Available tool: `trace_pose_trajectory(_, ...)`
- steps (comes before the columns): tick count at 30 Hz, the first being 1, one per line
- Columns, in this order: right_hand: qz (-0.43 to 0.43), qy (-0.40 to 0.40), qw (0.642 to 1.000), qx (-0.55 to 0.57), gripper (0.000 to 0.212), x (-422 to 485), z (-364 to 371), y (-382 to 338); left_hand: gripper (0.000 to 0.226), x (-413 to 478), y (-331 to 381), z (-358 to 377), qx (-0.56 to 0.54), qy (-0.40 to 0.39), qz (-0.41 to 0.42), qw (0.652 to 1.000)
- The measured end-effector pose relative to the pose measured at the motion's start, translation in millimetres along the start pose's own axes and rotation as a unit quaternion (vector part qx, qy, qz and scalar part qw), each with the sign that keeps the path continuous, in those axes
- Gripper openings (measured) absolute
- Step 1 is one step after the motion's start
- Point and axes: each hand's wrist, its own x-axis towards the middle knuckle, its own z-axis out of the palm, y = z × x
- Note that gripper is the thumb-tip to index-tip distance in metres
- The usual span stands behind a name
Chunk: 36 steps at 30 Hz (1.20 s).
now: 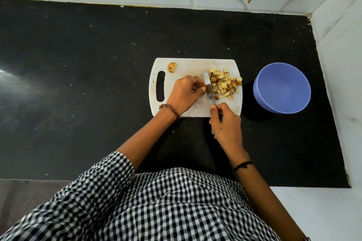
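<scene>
On the white cutting board (188, 66), the left hand (182, 93) is pinching a vegetable piece (204, 90) while the right hand (225, 123) is gripping the knife (208, 84) mid-dice, likely needing the next slice beside tucked fingers (195, 83)

One white plastic cutting board (195, 64), one steel-bladed knife (208, 88), one round blue plastic bowl (282, 88). Two hands: left hand (184, 94), right hand (225, 125). Two bigger brown-skinned chunks: loose chunk (172, 67), held chunk (203, 90) mostly hidden. One heap of small yellow diced cubes (225, 84), too many to count.
</scene>
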Motion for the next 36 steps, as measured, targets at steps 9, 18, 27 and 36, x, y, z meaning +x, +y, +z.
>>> trace_pose_trajectory(9, 0.003, 0.013, 1.000, 0.023, 0.026, -1, 1, -1, 0.016, 16, 10, -16, 0.026, -0.052, 0.012, 0.998)
trace_pose_trajectory(18, 0.014, 0.010, 0.999, 0.036, 0.025, 0, 2, -3, 0.016, 13, 8, -8, -0.015, -0.055, -0.021, 0.998)
trace_pose_trajectory(27, -0.018, 0.004, 0.999, 0.045, 0.036, 2, 3, -8, 0.011, 16, 11, -8, -0.008, -0.027, -0.046, 0.999)
trace_pose_trajectory(36, -0.040, 0.015, 0.999, 0.028, 0.037, 6, 5, -11, 0.013, 13, 3, -4, -0.081, -0.030, -0.102, 0.991)
